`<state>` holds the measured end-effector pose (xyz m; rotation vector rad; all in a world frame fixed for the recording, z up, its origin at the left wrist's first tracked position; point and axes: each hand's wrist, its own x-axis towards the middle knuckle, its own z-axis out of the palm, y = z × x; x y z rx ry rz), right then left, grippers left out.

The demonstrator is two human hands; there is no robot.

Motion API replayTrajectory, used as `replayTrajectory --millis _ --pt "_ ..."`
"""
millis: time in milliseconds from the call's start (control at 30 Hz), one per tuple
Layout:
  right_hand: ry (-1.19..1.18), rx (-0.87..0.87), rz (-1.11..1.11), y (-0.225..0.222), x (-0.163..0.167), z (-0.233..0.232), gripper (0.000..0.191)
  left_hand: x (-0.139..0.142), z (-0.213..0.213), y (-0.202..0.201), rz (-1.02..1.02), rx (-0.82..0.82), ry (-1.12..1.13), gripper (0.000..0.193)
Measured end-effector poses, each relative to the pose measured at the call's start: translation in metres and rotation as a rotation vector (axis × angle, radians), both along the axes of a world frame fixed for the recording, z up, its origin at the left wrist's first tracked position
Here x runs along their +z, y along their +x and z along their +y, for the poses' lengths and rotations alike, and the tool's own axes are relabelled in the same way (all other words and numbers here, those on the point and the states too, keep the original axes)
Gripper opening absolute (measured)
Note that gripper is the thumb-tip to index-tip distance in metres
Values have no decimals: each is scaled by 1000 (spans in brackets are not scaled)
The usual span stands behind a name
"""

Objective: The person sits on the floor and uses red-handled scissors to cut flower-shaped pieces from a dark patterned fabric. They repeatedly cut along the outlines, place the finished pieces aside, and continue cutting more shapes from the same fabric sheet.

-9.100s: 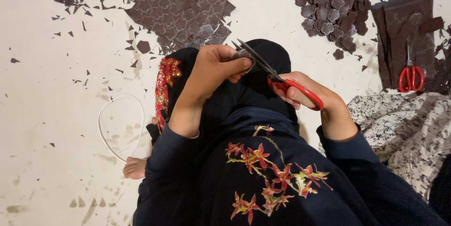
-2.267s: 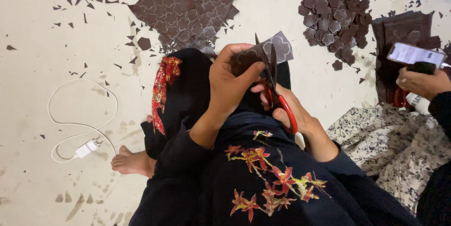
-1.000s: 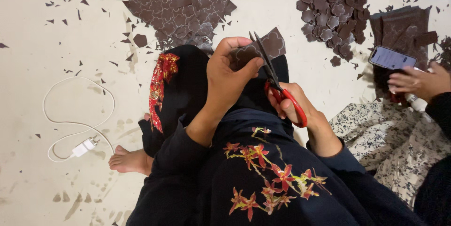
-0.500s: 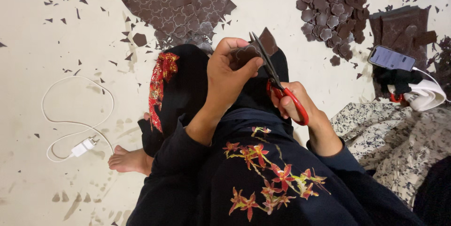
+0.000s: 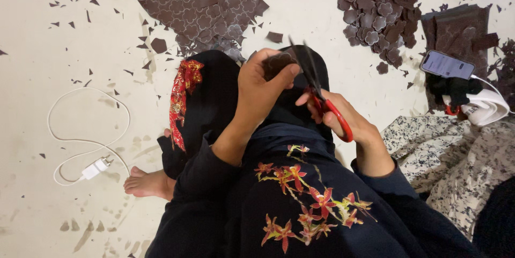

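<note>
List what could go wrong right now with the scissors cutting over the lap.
1. The left hand pinches the small brown piece right beside the blades of the red-handled scissors in the right hand; a slip could nick its fingers.
2. The cut happens over the dark embroidered clothing, which the blades might snag.
3. Offcuts may scatter onto the floor, adding to the scraps.

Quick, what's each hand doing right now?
Left hand: closed on a small dark brown cut-out piece.
Right hand: closed on red-handled scissors.

Pale, stained floor (image 5: 64,27) (littered with dark scraps) under even light.
</note>
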<state>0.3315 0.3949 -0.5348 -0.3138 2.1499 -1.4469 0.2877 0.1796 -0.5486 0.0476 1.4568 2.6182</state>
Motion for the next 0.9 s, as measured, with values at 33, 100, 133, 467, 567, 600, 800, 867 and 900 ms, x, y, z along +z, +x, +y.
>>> replayTrajectory --millis 33,100,133,467,567,600,800,867,900 --pt "34 22 6 -1 3 -1 122 1 -1 0 -9 -13 -27 18" --pt "5 29 25 -2 8 -3 121 5 -3 1 -28 -33 -92 18" --pt "-10 31 33 -2 9 -3 120 7 -4 1 -36 -39 -130 18" --pt "9 46 -19 0 7 -1 115 21 -10 3 -62 -126 -210 17" --pt "32 36 -31 1 5 2 110 21 -10 1 -61 -138 -204 16" --pt "32 30 -34 1 4 2 107 21 -10 1 -53 -137 -215 16" --pt "-15 -38 -62 6 -5 -2 105 20 -11 2 -39 -144 -189 16" --pt "-11 -48 -65 6 -5 -2 105 20 -11 1 -42 -149 -191 16" --pt "-16 -50 -61 6 -5 -1 105 19 -10 1 -41 -150 -191 16"
